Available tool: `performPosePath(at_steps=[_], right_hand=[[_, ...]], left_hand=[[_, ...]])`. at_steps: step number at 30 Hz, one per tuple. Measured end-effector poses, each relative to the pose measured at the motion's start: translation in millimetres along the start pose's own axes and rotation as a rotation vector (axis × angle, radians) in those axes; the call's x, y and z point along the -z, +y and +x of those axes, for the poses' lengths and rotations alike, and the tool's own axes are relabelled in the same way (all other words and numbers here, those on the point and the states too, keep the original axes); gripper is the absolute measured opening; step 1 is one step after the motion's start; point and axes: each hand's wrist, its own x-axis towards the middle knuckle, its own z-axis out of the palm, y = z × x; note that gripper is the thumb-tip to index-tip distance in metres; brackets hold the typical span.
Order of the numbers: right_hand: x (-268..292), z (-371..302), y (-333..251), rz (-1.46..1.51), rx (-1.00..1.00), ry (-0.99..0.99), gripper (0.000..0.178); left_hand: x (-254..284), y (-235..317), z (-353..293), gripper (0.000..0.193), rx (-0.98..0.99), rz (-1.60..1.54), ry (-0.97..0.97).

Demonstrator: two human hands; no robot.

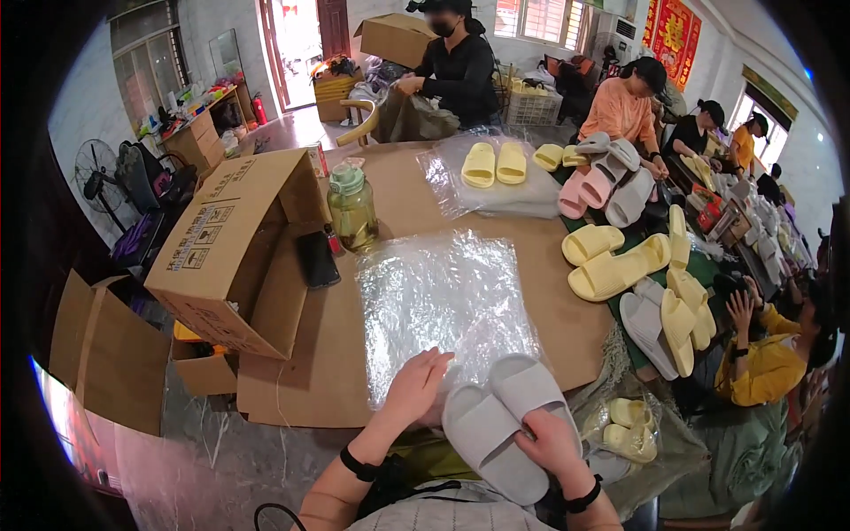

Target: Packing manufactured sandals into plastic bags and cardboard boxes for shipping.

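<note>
A pair of grey slide slippers (494, 450) is held close in front of me, the two lying side by side and overlapping. My right hand (551, 441) is closed around them, its thumb on top near a strap and its other fingers mostly hidden. Just left of the slippers, my left hand (414, 386) has its fingers stretched out and holds nothing. It is over the near edge of a stack of transparent plastic bags (443, 301) lying on the cardboard-covered table (310, 389); I cannot tell whether it touches them.
A cardboard box (230, 257), a black phone (317, 260) and a green-lidded bottle (351, 208) stand or lie to the left. Loose yellow slippers (620, 270) and grey ones pile up at the right. Bagged yellow slippers (629, 429) sit low right. Several co-workers are around.
</note>
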Motion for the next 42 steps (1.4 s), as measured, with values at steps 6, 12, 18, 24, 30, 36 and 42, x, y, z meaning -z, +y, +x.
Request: performPosePath(at_steps=[6,12,18,24,30,36,42], right_hand=[[-8,19,-6,-0.052,-0.124,0.14,0.021],[-28,49,-18,0.064,-0.013,0.111,0.019],[-57,97,-2,0.114,-0.028,0.314,0.022],[-90,147,6,0.366,-0.184,0.344,0.023],[-87,166,-20,0.073,-0.076,0.443,0.022],[-102,166,-19,0.459,-0.32,0.433,0.026],[-106,151,-22,0.099,0.247,0.451,0.04]], left_hand=[[-13,12,-6,0.037,-0.254,0.42,0.086],[-22,32,-8,0.039,-0.317,0.215,-0.013],[-12,50,-14,0.041,-0.335,0.1,-0.094],[-8,50,-16,0.042,-0.351,0.03,-0.109],[6,46,-21,0.042,-0.347,-0.04,-0.11],[16,37,-18,0.042,-0.415,-0.008,-0.081],[12,35,-17,0.044,-0.39,-0.021,-0.105]])
